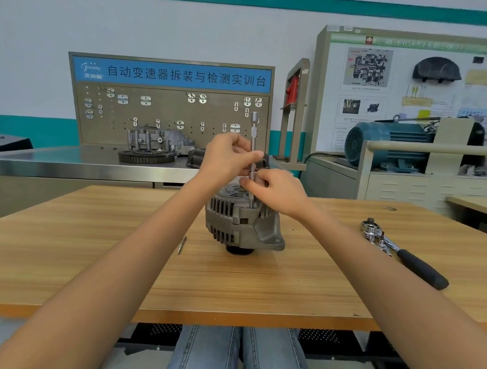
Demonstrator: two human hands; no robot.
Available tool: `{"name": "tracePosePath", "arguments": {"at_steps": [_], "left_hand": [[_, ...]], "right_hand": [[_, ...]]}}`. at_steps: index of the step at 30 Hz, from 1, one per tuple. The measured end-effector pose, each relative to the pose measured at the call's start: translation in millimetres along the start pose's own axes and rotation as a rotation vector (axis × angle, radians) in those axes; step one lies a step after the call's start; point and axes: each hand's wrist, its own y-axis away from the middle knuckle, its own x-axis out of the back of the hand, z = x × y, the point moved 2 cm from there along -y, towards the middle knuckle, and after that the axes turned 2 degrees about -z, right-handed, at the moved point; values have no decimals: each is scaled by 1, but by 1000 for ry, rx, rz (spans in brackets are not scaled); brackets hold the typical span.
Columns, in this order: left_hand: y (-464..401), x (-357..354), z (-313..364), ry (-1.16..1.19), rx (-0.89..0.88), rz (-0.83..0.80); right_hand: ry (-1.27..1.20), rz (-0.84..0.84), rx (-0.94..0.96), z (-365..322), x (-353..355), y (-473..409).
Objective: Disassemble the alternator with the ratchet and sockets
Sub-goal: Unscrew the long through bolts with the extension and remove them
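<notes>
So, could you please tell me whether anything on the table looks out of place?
Nothing stands out. The alternator sits steady, both hands hold the extension bar upright on it, and the ratchet lies flat to the right.

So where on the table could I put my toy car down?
Bare wood left of the small bolt, and the front strip between the alternator and the table's near edge. Between alternator and ratchet there's room too. The middle is crowded with both hands.
</notes>
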Motion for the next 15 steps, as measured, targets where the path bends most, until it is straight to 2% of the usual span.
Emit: {"name": "tracePosePath", "arguments": {"at_steps": [9,15], "left_hand": [[3,-2,4,8,-14,-59],[0,-2,3,13,-5,-38]], "right_hand": [[35,-15,-3,0,0,0],[24,1,-19,1,-1,0]]}}
